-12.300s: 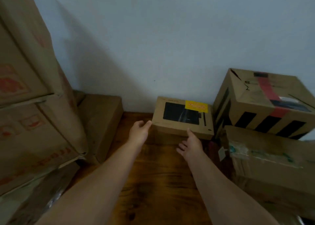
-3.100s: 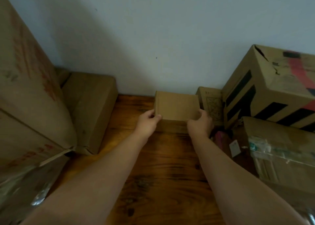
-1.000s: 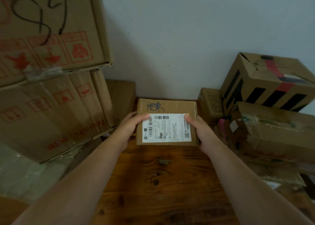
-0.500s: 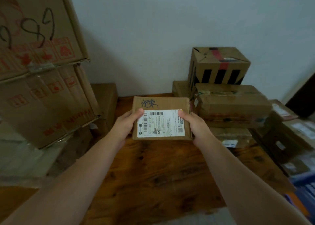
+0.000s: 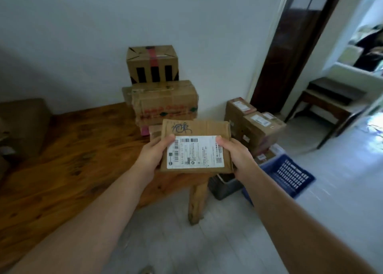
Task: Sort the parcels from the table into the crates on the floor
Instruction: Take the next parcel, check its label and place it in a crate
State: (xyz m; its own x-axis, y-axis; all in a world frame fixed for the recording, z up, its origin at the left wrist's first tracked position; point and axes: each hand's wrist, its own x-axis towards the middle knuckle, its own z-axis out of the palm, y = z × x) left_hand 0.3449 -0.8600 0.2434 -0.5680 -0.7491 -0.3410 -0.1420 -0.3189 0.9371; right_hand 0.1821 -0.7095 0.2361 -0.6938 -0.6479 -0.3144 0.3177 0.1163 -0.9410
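I hold a flat brown parcel [image 5: 199, 132] with a white shipping label and black handwriting, lifted over the right corner of the wooden table [image 5: 68, 159]. My left hand [image 5: 154, 155] grips its left edge, thumb on the label. My right hand [image 5: 236, 155] grips its right edge, thumb on top. A blue plastic crate [image 5: 290, 176] stands on the floor to the right, with labelled parcels [image 5: 261, 126] piled in it. A dark grey crate [image 5: 222, 187] sits beside it, partly hidden behind the parcel and my right arm.
Stacked cartons [image 5: 163, 101] stand on the table's back right corner against the wall, topped by a black-striped box [image 5: 152, 64]. A brown carton [image 5: 22, 124] lies at the far left. Pale floor [image 5: 207, 242] spreads below. A doorway with a dark door [image 5: 290, 45] and a low wooden table [image 5: 329, 103] lie right.
My view has swung right and pulled back from the table. Both hands carried the parcel right, over the table's corner. The crates and doorway have come into view.
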